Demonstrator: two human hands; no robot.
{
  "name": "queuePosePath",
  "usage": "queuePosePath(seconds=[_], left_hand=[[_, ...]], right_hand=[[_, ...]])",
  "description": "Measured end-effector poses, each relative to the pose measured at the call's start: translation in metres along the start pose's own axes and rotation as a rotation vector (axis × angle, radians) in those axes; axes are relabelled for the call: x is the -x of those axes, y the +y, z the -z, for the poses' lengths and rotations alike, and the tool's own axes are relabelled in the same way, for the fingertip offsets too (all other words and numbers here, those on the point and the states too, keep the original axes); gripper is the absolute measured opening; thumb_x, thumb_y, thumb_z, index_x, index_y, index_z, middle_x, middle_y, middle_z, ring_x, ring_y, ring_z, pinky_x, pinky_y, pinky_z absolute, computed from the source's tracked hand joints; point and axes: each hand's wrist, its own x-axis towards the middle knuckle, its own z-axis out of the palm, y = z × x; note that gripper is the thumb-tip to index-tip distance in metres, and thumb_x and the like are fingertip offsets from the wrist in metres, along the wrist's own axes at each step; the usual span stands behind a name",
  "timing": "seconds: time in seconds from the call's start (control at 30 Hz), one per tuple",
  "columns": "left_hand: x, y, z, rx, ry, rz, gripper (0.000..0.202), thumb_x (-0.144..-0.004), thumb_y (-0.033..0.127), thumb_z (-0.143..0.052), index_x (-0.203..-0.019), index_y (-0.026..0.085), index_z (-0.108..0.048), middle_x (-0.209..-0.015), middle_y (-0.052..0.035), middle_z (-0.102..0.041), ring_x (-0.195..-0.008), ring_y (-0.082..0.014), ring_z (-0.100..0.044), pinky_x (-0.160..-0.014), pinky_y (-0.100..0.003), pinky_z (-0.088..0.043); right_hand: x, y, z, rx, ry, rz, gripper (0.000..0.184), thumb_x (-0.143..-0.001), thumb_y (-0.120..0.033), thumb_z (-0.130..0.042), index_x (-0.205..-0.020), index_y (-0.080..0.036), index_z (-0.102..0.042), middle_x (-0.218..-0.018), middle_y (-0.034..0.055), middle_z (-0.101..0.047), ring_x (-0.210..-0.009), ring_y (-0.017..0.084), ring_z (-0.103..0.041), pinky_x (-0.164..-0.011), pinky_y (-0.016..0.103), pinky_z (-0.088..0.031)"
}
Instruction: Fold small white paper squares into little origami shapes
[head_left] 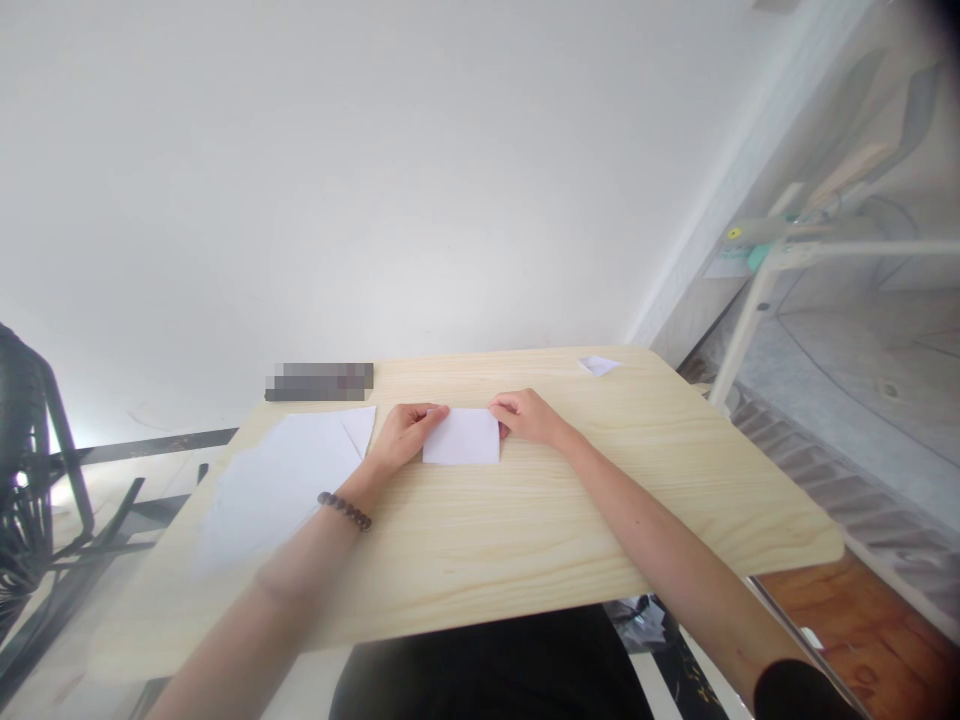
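A small white rectangle of paper (462,438), which looks folded, is between my two hands just above the wooden table (510,540). My left hand (405,432) grips its left edge, thumb on top near the upper corner. At the upper right corner, my right hand (521,412) pinches the sheet between thumb and fingers. The fingers behind the paper are partly hidden. To the left of my left hand lie white paper sheets (277,470), loosely overlapping. A dark beaded bracelet (343,510) circles my left wrist.
At the table's far right sits a small folded paper piece (598,365). A pixelated dark object (321,382) is at the back left. The white wall (450,200) rises behind the table. A black chair (37,470) stands at left, a white metal frame (750,320) at right.
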Motion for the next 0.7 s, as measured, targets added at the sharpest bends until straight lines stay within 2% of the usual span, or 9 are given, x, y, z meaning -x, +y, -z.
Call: queuePosePath(seconds=[0.17,0.3,0.37,0.47,0.53,0.63,0.7], left_hand=[[-0.003,-0.006,0.004,0.010,0.026,0.026,0.043,-0.073,0.049,-0.045,-0.069,0.011,-0.062,-0.060,-0.0007,-0.055,-0.054,-0.0111,-0.044,-0.046,-0.020,-0.031],[-0.002,-0.005,0.002,0.039,0.003,0.017,0.041,-0.073,0.049,-0.046,-0.074,0.012,-0.063,-0.062,-0.0003,-0.055,-0.055,-0.0106,-0.044,-0.046,-0.019,-0.030],[-0.002,-0.003,0.001,0.049,-0.007,0.024,0.041,-0.073,0.049,-0.046,-0.077,0.012,-0.064,-0.065,-0.0010,-0.056,-0.056,-0.0110,-0.045,-0.046,-0.019,-0.031],[-0.001,0.000,0.001,0.041,-0.006,0.031,0.042,-0.072,0.049,-0.046,-0.078,0.011,-0.064,-0.066,-0.0016,-0.057,-0.057,-0.0118,-0.046,-0.047,-0.019,-0.031],[0.000,0.000,0.001,0.037,-0.003,0.022,0.042,-0.072,0.049,-0.046,-0.078,0.012,-0.064,-0.066,-0.0011,-0.057,-0.057,-0.0116,-0.046,-0.047,-0.019,-0.031],[-0.001,-0.001,0.002,0.012,-0.003,-0.002,0.041,-0.074,0.049,-0.044,-0.069,0.012,-0.061,-0.060,0.0006,-0.053,-0.053,-0.0102,-0.043,-0.045,-0.020,-0.029],[-0.002,-0.004,0.001,0.000,-0.005,-0.011,0.043,-0.075,0.049,-0.042,-0.060,0.012,-0.057,-0.054,0.0011,-0.050,-0.051,-0.0097,-0.041,-0.045,-0.020,-0.029]], right_hand=[[0.000,0.008,0.006,-0.167,0.011,-0.090,0.022,-0.078,-0.027,-0.041,-0.077,-0.014,-0.057,-0.069,0.0031,-0.064,-0.054,0.010,-0.057,-0.055,0.021,-0.044],[0.001,0.002,0.001,-0.142,0.034,-0.042,0.028,-0.080,-0.034,-0.039,-0.072,-0.015,-0.058,-0.068,0.0015,-0.062,-0.054,0.009,-0.055,-0.056,0.021,-0.043],[0.002,-0.004,-0.003,-0.136,0.059,-0.024,0.034,-0.082,-0.039,-0.036,-0.070,-0.015,-0.057,-0.060,-0.0002,-0.058,-0.055,0.010,-0.054,-0.057,0.022,-0.042],[0.003,-0.010,-0.008,-0.172,0.026,-0.001,0.041,-0.083,-0.045,-0.031,-0.065,-0.015,-0.053,-0.058,-0.0005,-0.055,-0.057,0.011,-0.054,-0.058,0.022,-0.041],[0.002,-0.010,-0.009,-0.174,0.008,0.005,0.040,-0.082,-0.047,-0.033,-0.066,-0.015,-0.051,-0.060,-0.0005,-0.054,-0.057,0.011,-0.054,-0.056,0.022,-0.041],[0.001,-0.005,-0.009,-0.088,0.027,0.008,0.033,-0.080,-0.045,-0.040,-0.069,-0.016,-0.051,-0.059,-0.0014,-0.053,-0.054,0.011,-0.052,-0.052,0.021,-0.039],[0.000,-0.001,-0.008,-0.019,0.060,0.024,0.032,-0.081,-0.042,-0.038,-0.068,-0.016,-0.052,-0.059,-0.0016,-0.052,-0.053,0.010,-0.050,-0.052,0.020,-0.037]])
